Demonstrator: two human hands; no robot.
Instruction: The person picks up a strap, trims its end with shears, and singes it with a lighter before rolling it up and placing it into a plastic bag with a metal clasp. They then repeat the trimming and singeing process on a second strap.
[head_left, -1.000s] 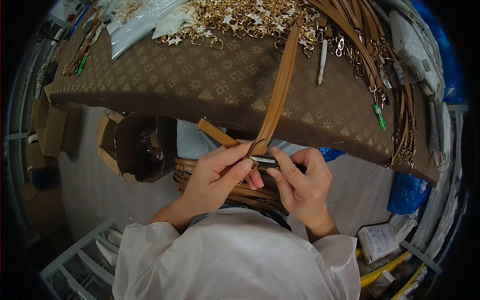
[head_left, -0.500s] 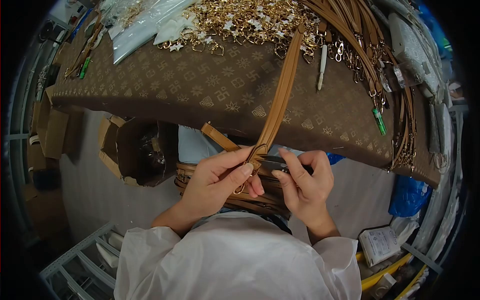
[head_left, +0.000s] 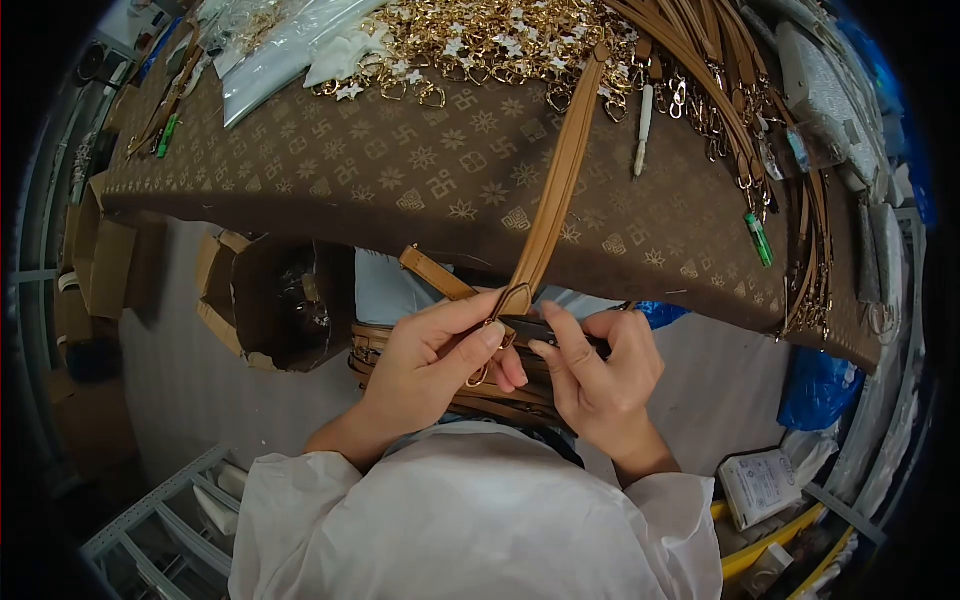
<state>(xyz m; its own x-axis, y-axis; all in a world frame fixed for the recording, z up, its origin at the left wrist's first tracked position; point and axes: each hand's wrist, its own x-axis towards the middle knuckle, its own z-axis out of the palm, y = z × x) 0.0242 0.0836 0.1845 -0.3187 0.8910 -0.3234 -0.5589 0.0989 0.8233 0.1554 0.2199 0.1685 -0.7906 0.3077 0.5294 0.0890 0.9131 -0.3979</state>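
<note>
A tan leather strap [head_left: 556, 190] runs from the table top down over its edge to my hands. My left hand [head_left: 422, 368] pinches the strap's lower end, where a gold metal clasp [head_left: 478, 377] hangs below the fingers. A short folded strap end [head_left: 436, 272] sticks out above that hand. In my right hand [head_left: 612, 378] are small black snips [head_left: 527, 325], whose tips touch or lie close against the strap just beside my left thumb. Whether the blades are apart is hard to see. More tan straps [head_left: 520, 405] lie across my lap.
Gold heart-shaped hardware [head_left: 480, 45] is heaped at the table's back. Several straps with clasps [head_left: 725, 90] hang at the right, near a white pen-like tool [head_left: 643, 130] and a green tube [head_left: 758, 240]. An open cardboard box [head_left: 240, 305] stands below left of the patterned table [head_left: 400, 180].
The snips have moved left and closer to the strap end, and their blades look less spread. My right hand has shifted slightly left. My left hand keeps its pinch.
</note>
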